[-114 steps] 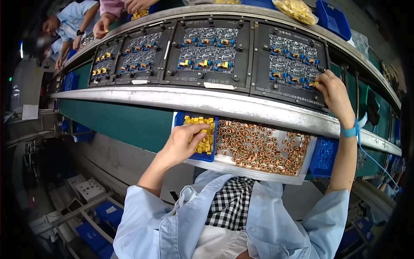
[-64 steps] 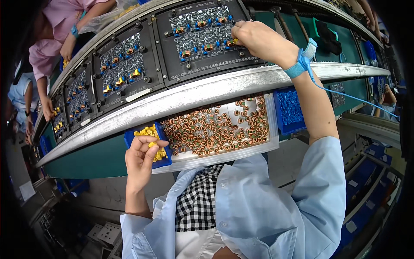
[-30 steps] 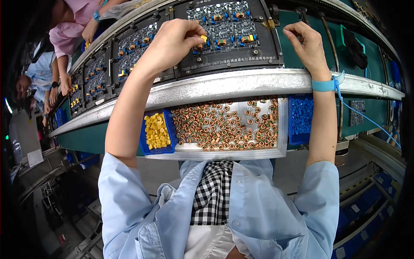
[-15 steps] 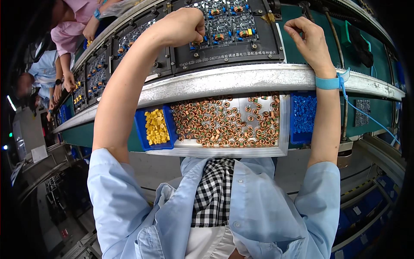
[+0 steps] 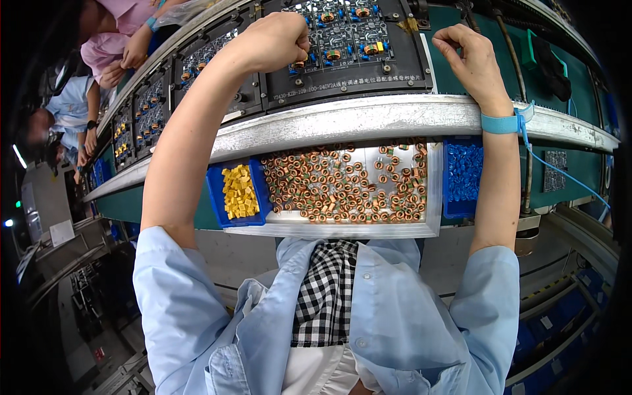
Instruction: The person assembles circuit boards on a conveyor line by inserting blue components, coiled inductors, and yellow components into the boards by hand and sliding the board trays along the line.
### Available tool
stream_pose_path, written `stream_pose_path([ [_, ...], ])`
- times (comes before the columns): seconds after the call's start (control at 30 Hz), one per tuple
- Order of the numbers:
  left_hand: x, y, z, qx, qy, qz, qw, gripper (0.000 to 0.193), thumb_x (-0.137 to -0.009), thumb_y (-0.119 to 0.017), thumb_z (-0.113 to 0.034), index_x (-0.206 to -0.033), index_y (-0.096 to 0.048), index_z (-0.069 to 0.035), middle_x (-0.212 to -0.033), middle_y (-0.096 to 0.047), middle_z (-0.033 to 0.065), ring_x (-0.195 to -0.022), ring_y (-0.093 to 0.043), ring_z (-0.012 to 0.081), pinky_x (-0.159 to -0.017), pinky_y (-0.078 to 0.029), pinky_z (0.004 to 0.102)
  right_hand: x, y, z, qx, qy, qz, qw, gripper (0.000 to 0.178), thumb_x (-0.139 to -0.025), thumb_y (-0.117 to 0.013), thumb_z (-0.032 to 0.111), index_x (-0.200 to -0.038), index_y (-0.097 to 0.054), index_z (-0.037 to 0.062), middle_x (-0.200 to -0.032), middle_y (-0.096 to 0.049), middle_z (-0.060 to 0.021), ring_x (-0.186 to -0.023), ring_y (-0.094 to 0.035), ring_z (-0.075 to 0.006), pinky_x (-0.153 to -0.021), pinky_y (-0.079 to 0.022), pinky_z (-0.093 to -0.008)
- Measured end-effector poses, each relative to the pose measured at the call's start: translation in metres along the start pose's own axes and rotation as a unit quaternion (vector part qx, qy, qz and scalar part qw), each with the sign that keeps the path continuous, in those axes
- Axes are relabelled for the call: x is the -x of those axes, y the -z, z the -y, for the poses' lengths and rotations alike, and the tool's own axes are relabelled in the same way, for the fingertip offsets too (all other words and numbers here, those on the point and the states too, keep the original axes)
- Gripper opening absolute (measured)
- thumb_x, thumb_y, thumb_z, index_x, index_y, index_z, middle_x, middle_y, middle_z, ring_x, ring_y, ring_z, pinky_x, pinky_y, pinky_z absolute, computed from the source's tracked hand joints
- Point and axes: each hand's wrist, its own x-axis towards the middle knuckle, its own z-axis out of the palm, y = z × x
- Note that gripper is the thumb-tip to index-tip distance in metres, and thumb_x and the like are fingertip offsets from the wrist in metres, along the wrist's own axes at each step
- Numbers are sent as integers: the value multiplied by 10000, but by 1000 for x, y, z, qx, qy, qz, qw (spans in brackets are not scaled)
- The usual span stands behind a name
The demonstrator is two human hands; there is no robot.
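My left hand (image 5: 280,43) is over the black fixture (image 5: 355,84), its fingers pinched at a small copper-wound ring coil (image 5: 299,64) on a circuit board. The hand hides part of the boards around it. Other boards to its right carry ring coils (image 5: 334,54), blue parts and a yellow block capacitor (image 5: 380,47). Beyond the fixture's right edge, my right hand (image 5: 469,60) hovers with thumb and fingers drawn together; whatever may be between them is too small to make out. A blue wrist strap (image 5: 500,125) with a cord circles that wrist.
A metal rail (image 5: 342,122) runs between the fixture and a tray (image 5: 431,197) of loose ring coils. Left of the tray is a blue bin (image 5: 216,197) of yellow blocks; at right, a bin of blue parts (image 5: 463,172). Co-workers' hands (image 5: 135,49) are at the far left.
My two hands hold nearly the same places, the left still at the coil. At far left, a co-worker's hand has drawn back from the boards toward the other hand.
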Motion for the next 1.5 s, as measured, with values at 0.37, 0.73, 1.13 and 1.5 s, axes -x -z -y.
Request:
stream_pose_path([
  [0.37,-1,-4,-7,-10,43,1,999,74,-710,-628,-32,-720,-641,40,-691,-631,116,-576,-582,221,-578,-484,332,-1,10,10,-40,-43,39,998,42,-779,-611,1,-814,-625,-17,-736,-589,-56,-589,-480,-148,-551,-402,-252],
  [0.73,8,-10,6,101,20,-50,993,134,-677,-559,10,-548,-545,-22,-610,-561,96,-518,-530,264,-562,-479,381,-5,10,16,-49,-58,50,996,43,-776,-600,-19,-812,-620,-31,-735,-588,-59,-600,-470,-145,-557,-401,-252],
  [1.13,10,-8,3,131,31,-41,990,102,-740,-650,-61,-775,-659,34,-705,-641,97,-589,-567,168,-594,-472,294,-2,10,8,-38,-44,43,997,44,-778,-606,-2,-812,-626,-19,-732,-601,-66,-587,-499,-169,-556,-415,-263],
  [1.5,8,-11,13,172,14,-25,985,105,-764,-622,-38,-813,-651,51,-686,-617,68,-590,-530,135,-580,-435,262,1,4,2,-13,-31,5,999,65,-796,-630,49,-801,-647,-13,-754,-641,-97,-582,-573,-203,-569,-480,-274],
])
